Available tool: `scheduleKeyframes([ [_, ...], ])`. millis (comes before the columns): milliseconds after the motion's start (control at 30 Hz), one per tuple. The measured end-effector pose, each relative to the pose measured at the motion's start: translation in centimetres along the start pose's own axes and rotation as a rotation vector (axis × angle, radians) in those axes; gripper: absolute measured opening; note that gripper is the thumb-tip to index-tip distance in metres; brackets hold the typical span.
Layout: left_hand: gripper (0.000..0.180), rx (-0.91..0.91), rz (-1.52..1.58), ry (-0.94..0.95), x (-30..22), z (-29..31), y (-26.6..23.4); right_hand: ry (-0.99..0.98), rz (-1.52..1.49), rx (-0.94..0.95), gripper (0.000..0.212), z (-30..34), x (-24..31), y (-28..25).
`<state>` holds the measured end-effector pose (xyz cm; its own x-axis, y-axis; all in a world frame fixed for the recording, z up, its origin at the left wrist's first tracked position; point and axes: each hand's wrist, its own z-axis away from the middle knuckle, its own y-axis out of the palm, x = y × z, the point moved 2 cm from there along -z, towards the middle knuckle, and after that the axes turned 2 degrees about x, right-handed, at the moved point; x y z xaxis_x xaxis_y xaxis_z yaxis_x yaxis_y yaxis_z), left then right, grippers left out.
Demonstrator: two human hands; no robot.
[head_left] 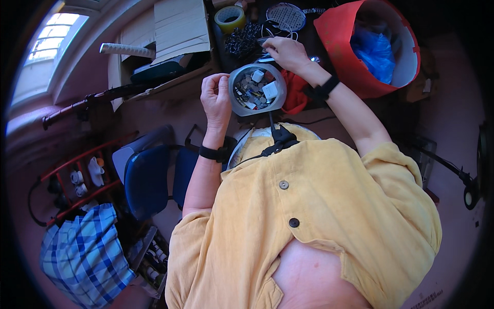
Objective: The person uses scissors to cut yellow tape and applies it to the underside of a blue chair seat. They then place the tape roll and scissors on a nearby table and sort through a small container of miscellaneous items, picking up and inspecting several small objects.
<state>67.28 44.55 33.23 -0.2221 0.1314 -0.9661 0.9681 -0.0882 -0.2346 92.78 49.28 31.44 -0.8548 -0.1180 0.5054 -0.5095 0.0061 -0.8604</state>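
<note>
Left hand [215, 100] curled narrow, just beside or touching the left rim of a translucent plastic tub [253, 112]; fingertips mostly turned from view, so cannot tell a firm grip from a light touch. Right hand [288, 53] beyond the tub, fingers bent and drawn close together, tips down by a thin pale cord [280, 24]; cannot tell whether pinching anything, the undersides being hidden.

Tub on the dark tabletop, near its front edge, between the left hand and a red cloth [294, 93], the latter partly covered by tub and right forearm. Inside, coin-like grey discs, too small to identify, and a white block [269, 90], with lower layers buried. Behind, a dark tangle [242, 42], blurred into shadow; a roll of yellow tape [230, 26]; a round mesh head [285, 18], cut short by the dark fisheye rim. To the right, a red bag [334, 44], with a crumpled blue plastic bag [374, 56] inside, bottom out of sight.
</note>
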Motion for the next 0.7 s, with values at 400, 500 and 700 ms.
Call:
scheduleKeyframes([
  [400,0.025,0.175,-0.027,0.060,2.2,-0.5,1.3,-0.249,-0.437,0.222,0.015,5.3,8.5,-4.8],
  [500,0.027,0.156,0.014,0.056,2.7,-0.3,1.4,-0.300,-0.164,0.500,0.015,4.7,9.7,-2.6],
  [700,0.027,0.148,0.019,0.130,2.8,-0.5,1.5,-0.292,0.333,0.799,0.024,3.3,9.2,4.1],
])
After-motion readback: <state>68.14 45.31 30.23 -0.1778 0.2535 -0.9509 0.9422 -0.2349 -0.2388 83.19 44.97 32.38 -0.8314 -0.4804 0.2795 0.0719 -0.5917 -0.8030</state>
